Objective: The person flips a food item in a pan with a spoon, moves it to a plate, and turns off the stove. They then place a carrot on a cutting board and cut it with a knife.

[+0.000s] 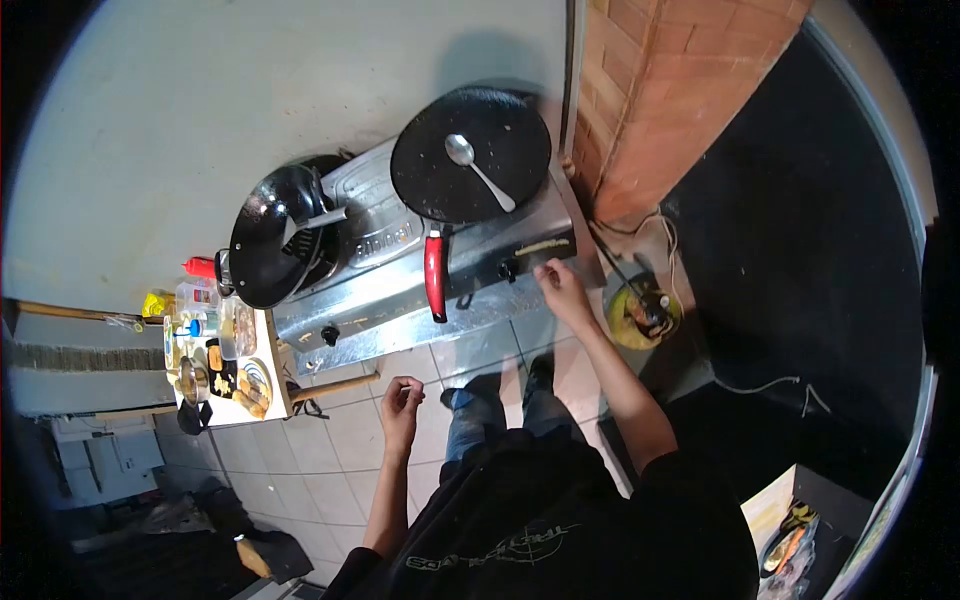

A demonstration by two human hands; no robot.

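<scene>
At the far left, the red bottle (200, 267), the saucepan (193, 378) and a plate of browned pieces (251, 401) crowd the white bench (282, 403), a layout that seems meant to keep ingredients beside the cooking area. Next comes the deep wok (262, 262), on the left side of the stove (385, 286); a slotted spatula (315, 222) lies in it, its handle reaching past the right rim, probably so it can be picked up without touching the pan's inside. The left hand (400, 412) is raised over the tiled floor (345, 440), near side of the stove — fingers curled inward, nothing visible in its grasp and touching none of the cookware. Further right, the flat black pan (430, 165) sits on the stove's right side, its red handle (434, 280) pointing to the near side, where a person can grip it away from the burner. A metal spoon (484, 180) lies across its surface, likely parked there to keep it close. The right hand (563, 287) is released and loosely bent, just right of the right knob (507, 271) and nearest to it; whether a fingertip meets the front panel, I cannot tell.
</scene>
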